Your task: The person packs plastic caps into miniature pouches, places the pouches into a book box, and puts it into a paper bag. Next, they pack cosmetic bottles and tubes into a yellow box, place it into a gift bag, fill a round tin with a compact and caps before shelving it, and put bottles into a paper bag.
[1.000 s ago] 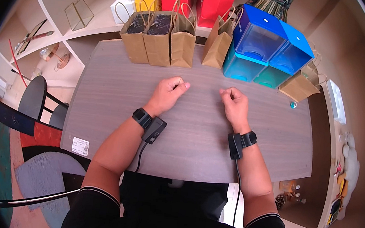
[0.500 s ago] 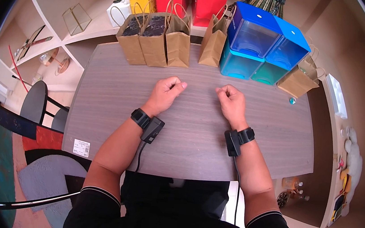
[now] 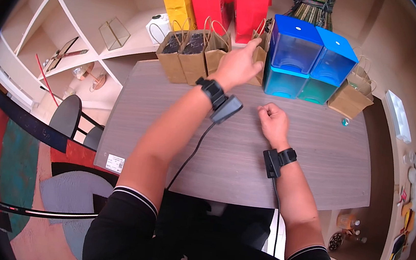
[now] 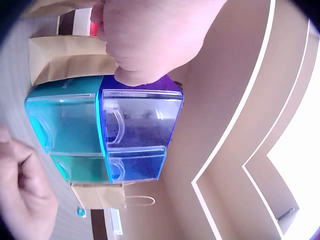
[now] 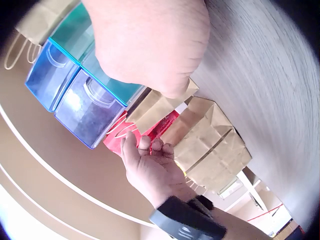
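Note:
In the head view the left hand (image 3: 238, 67) reaches over the row of brown paper bags, its index finger extended beside the bag (image 3: 259, 59) left of the blue boxes. Its other fingers are partly bent in the right wrist view, where the hand (image 5: 152, 170) appears near that bag's handles (image 5: 125, 131), with no hold on them visible. Part of another brown bag (image 3: 215, 58) is hidden behind the left hand. The right hand (image 3: 274, 123) is curled with nothing in it, over the table in front of the teal boxes (image 3: 285, 83).
Blue boxes (image 3: 294, 46) are stacked on the teal ones. Two brown bags with dark contents (image 3: 192, 62) stand at the left; another brown bag (image 3: 351, 99) leans at the right near a small teal object (image 3: 345, 122). Red bags (image 3: 250, 11) and a yellow bag (image 3: 181, 6) are behind.
My left hand has left its place over the table, moving forward and right to the bags, its index finger now extended. The right hand stays curled near its place. The head view has shifted.

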### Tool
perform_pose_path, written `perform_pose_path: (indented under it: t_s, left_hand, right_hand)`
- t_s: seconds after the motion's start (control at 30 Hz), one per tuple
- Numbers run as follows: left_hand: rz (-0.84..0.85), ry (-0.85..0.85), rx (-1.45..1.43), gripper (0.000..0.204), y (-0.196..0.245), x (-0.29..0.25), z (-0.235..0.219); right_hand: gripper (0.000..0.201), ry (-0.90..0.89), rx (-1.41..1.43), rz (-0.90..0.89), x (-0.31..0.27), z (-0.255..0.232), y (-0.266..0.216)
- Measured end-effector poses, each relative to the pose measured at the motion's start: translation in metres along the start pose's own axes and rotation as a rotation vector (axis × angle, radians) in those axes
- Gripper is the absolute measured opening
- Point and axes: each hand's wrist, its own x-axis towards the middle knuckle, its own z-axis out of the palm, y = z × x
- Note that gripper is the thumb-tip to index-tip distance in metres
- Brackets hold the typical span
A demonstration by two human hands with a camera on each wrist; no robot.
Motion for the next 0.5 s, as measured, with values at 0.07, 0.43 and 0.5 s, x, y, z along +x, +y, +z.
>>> perform_pose_path:
  t_s: [0.07, 0.43, 0.5]
  left_hand:
    - [-0.007, -0.007, 0.116, 0.062, -0.001, 0.016, 0.002]
    - [-0.052, 0.011, 0.175, 0.037, 0.011, -0.046, 0.014]
    - [-0.047, 0.033, 0.126, 0.035, 0.009, -0.062, 0.021]
  right_hand:
    - [0.028, 0.007, 0.0, 0.003, 0.0, 0.001, 0.002]
    - [0.029, 0.011, -0.015, -0.024, 0.0, -0.001, 0.001]
    - [0.029, 0.004, -0.014, -0.011, 0.0, -0.001, 0.001]
